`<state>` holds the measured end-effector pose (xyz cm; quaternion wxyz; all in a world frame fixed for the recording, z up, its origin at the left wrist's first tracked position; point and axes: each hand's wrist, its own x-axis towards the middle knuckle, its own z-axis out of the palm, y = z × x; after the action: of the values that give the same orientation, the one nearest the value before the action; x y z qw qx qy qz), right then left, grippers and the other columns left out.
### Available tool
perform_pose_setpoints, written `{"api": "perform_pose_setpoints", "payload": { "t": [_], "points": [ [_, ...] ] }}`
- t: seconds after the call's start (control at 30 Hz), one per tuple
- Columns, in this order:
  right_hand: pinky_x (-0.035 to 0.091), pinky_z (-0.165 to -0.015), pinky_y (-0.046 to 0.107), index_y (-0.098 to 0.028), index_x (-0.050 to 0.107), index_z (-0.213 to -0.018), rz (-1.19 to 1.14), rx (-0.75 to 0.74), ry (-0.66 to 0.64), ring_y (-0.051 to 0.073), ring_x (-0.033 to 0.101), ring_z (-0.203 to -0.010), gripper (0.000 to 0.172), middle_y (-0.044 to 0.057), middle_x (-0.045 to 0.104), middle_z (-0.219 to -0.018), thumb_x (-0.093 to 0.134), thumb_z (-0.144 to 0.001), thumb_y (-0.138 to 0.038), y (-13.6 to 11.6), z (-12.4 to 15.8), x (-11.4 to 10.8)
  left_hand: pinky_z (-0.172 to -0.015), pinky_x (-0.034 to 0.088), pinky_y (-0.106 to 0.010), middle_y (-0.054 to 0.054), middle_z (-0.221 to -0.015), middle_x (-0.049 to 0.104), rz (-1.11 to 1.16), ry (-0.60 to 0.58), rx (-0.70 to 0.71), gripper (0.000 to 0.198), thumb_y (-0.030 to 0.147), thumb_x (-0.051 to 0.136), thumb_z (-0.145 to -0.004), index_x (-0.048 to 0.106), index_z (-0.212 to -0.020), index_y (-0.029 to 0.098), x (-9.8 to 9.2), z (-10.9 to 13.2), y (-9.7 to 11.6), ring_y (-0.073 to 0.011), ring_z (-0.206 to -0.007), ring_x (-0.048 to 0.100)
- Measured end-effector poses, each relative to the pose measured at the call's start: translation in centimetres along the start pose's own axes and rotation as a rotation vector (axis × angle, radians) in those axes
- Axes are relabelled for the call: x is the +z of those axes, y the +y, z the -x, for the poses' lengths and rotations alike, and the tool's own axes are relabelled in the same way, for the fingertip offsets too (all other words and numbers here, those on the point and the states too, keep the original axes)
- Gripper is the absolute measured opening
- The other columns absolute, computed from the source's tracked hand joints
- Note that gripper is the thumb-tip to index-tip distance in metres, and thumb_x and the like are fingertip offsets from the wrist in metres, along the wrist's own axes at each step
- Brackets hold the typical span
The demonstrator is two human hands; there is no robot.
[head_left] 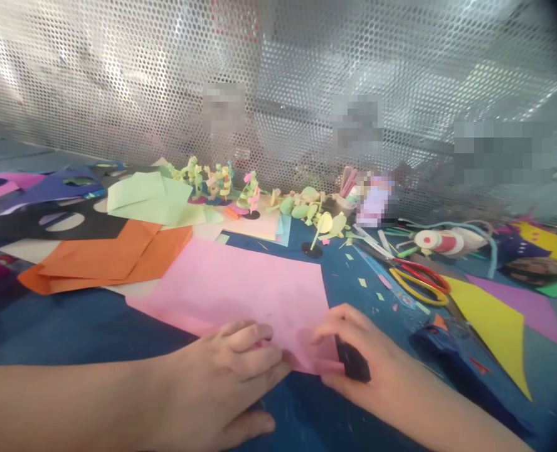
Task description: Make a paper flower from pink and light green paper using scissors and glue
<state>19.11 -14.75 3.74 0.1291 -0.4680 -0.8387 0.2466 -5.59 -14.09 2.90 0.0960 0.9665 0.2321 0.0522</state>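
Observation:
A sheet of pink paper (259,282) lies on the blue tabletop in front of me, its near edge slightly curled up. My left hand (245,364) has its fingers bent over that near edge, gripping it near the middle. At the near right corner, my right hand (354,348) curves its fingers above the paper while its thumb is at the rolled edge. A black piece (352,361) shows inside the curve of the right hand; its kind is unclear.
Orange paper (104,257) and pale green paper (149,198) lie left. Small paper plant figures (212,179) stand at the back. Scissors (419,282), a dark blue tool (471,370) and yellow paper (490,326) lie right. A perforated metal screen (283,81) rises behind.

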Motion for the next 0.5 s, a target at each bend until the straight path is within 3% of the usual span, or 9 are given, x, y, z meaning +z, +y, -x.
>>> {"api": "perform_pose_setpoints", "payload": {
  "t": [0.17,0.3,0.5],
  "points": [
    [0.040,-0.084,0.034,-0.026,0.063,-0.097,0.084,-0.333,0.018,0.016,0.054,-0.093,0.014,0.001,0.065,-0.096,0.057,-0.085,-0.024,-0.2,-0.7,1.2,-0.100,0.036,-0.035,-0.007,-0.122,0.057,0.014,0.028,0.058,0.046,0.037,0.038,-0.090,0.041,-0.131,0.016,-0.6,0.6,-0.2,-0.0252,-0.122,0.041],
    [0.039,-0.084,0.034,-0.024,0.061,-0.107,0.145,-0.399,0.073,0.015,0.056,-0.090,0.021,0.002,0.066,-0.097,0.052,-0.087,-0.025,-0.1,-0.8,1.9,-0.103,0.033,-0.031,-0.006,-0.128,0.054,0.010,0.056,0.090,0.046,0.030,0.041,-0.090,0.038,-0.134,0.017,-1.3,1.8,-0.7,-0.0215,-0.125,0.039],
    [0.041,-0.083,0.035,-0.021,0.059,-0.114,0.247,-0.438,0.087,0.017,0.056,-0.083,0.031,0.003,0.062,-0.083,0.055,-0.084,-0.026,-0.6,-0.9,2.3,-0.105,0.031,-0.034,-0.001,-0.128,0.053,-0.090,0.015,0.005,0.047,0.028,0.048,-0.086,0.041,-0.132,0.022,-1.7,3.4,-1.3,-0.0240,-0.124,0.039]
  ]
}}
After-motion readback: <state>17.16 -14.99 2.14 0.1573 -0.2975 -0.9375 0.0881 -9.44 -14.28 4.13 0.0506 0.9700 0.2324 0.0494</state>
